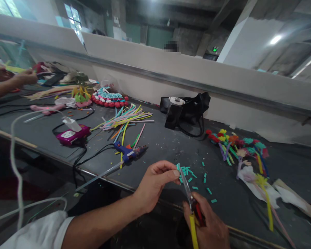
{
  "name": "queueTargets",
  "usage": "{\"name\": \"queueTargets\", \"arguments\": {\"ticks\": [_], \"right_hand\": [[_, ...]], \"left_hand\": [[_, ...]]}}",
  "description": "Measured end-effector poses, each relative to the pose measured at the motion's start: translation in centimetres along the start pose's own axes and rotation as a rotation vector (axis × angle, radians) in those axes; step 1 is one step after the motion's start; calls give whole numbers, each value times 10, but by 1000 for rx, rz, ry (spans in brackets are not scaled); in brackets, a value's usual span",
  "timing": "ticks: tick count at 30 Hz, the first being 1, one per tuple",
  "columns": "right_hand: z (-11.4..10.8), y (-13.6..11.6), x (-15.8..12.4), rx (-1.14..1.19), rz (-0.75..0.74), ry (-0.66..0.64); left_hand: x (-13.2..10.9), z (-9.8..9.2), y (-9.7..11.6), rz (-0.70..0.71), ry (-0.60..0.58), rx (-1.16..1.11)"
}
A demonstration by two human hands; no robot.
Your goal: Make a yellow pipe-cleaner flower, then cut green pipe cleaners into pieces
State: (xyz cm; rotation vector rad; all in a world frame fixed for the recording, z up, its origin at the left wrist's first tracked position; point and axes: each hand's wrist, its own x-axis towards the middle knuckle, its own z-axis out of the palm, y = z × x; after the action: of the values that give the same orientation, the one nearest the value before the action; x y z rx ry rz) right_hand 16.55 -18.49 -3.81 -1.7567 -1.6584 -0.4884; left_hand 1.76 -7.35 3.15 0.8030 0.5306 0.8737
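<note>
My left hand [155, 185] pinches a small teal piece [178, 167] between thumb and fingers, right at the tips of the scissors. My right hand [209, 226] is closed round the red and yellow handles of the scissors [188, 192], whose blades point up toward the teal piece. Several short teal cut bits [197, 178] lie scattered on the dark table [171, 145] just beyond both hands.
A blue glue gun [126, 151] with its cord lies left of my hands. Coloured sticks [126, 119], a pink device [72, 134], a black bag [188, 109], and finished paper flowers [238, 147] are on the table. Another person's hands [20, 77] work at the far left.
</note>
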Motion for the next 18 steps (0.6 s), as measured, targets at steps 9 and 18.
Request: {"name": "queueTargets", "arguments": {"ticks": [9,18], "right_hand": [[-5,-13,4,212,331,50],[-20,-11,23,478,502,101]], "left_hand": [[2,-2,1,33,2,201],[-6,-6,-17,737,-310,1206]]}}
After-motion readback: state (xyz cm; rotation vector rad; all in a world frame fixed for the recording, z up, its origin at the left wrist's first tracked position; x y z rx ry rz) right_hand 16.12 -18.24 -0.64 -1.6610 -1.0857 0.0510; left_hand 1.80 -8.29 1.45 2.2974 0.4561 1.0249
